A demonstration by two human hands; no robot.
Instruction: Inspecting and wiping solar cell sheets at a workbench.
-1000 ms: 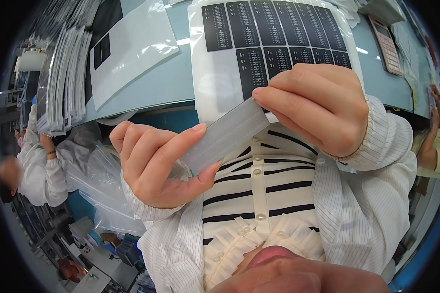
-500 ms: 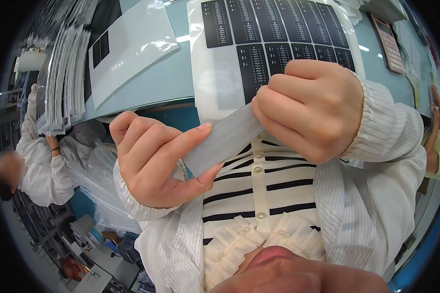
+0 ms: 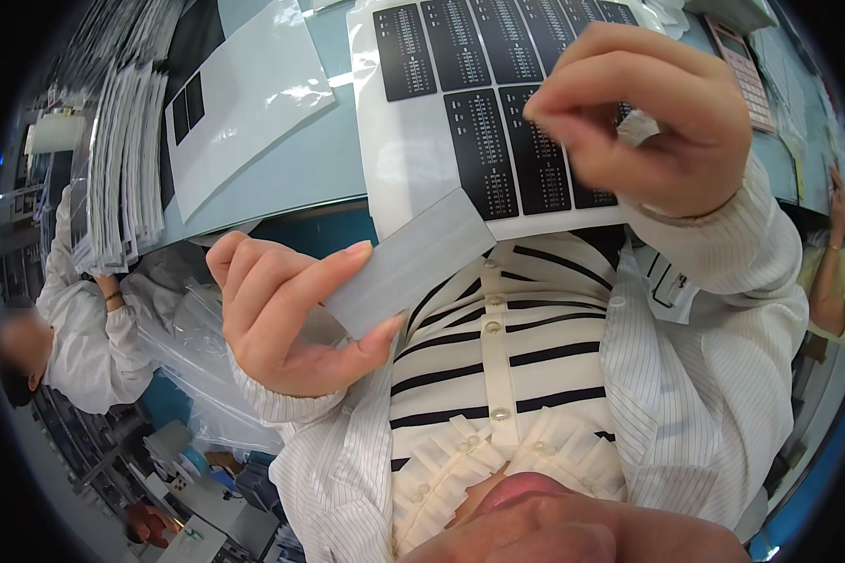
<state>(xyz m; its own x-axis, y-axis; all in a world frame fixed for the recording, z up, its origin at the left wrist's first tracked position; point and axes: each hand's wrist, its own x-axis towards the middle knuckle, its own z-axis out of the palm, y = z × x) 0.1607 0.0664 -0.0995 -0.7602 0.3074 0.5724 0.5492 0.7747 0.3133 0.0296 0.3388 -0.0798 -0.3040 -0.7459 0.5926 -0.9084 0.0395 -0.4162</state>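
My left hand (image 3: 282,319) pinches a flat grey rectangular strip (image 3: 413,258) between thumb and fingers, tilted up to the right in front of my striped shirt. My right hand (image 3: 638,113) is raised above and to the right of the strip and does not touch it. Its fingertips are closed on a small pale scrap (image 3: 640,127). Behind both hands a white sheet with several black printed labels (image 3: 413,141) lies on the pale blue table (image 3: 319,159).
A second white sheet in a clear sleeve (image 3: 253,103) lies to the left, beside a stack of sleeved sheets (image 3: 122,159). A pink calculator (image 3: 742,66) is at the far right. A co-worker in white (image 3: 75,328) sits at left. Another person's arm (image 3: 831,253) shows at right.
My right hand has let go of the strip's upper end and lifted away up and to the right, with a small scrap between its fingers. The left hand still holds the strip.
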